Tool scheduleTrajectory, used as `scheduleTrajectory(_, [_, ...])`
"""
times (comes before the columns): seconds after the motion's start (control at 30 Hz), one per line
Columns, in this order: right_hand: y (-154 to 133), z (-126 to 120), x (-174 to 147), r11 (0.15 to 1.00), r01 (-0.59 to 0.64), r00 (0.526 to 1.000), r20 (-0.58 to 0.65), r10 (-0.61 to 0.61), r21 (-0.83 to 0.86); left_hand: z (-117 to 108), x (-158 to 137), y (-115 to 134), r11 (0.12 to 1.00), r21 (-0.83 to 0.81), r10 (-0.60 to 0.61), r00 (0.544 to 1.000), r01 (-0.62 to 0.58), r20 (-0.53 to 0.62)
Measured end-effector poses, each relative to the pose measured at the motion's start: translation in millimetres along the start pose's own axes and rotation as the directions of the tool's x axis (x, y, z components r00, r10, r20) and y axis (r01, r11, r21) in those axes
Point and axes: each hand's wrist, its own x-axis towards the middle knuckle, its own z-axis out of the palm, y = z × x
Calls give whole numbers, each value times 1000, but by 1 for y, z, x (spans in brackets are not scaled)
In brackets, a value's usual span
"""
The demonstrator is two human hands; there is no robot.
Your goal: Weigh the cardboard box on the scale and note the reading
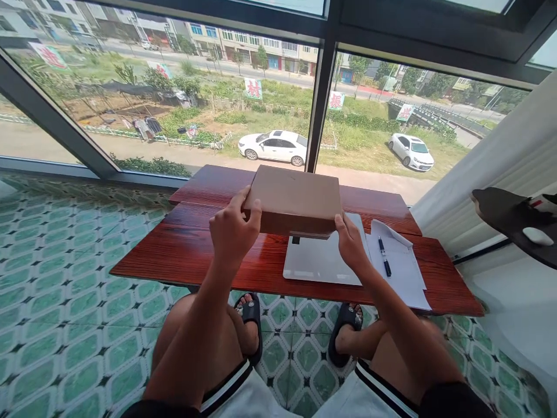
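Observation:
A closed brown cardboard box [296, 194] is held up in front of me over the table, one end in each hand. At its left end, my left hand [235, 223] grips the side, thumb along the near corner. Around the near right corner closes my right hand [350, 238]. Below the box lies a flat silver laptop [322, 264], partly covered from sight by the box and my right hand. To the right of the laptop rest white paper sheets [404, 267] with a curled top edge, and a black pen [384, 256] lies on them.
The glossy red-brown wooden table [174, 249] stands before a large window with dark frames [324, 104]. A white curtain [487, 151] hangs at the right, near a dark object with a white oval [522, 223]. My feet in black slides are on the green tiled floor [73, 290].

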Motion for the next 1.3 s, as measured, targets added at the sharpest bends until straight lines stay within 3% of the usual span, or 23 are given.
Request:
scheduleTrajectory(0.2, [19, -36, -10, 999, -40, 991, -130, 37, -27, 26, -16, 13, 959, -280, 58, 997, -42, 48])
scheduleTrajectory(0.37, [36, -59, -19, 995, -93, 965, -251, 78, -47, 48, -27, 21, 848, -529, 99, 975, 21, 197])
scheduleTrajectory(0.5, [45, -73, -25, 992, -127, 954, -276, 117, -19, 60, -34, 25, 765, -638, 139, 945, 87, 295])
scheduleTrajectory(0.9, [54, -87, -43, 990, -133, 956, -270, 114, -53, 67, -51, 33, 717, -664, 105, 910, 211, 402])
scheduleTrajectory(1.3, [58, -90, -48, 983, -160, 953, -274, 130, -89, 71, -59, 26, 742, -633, 87, 903, 223, 420])
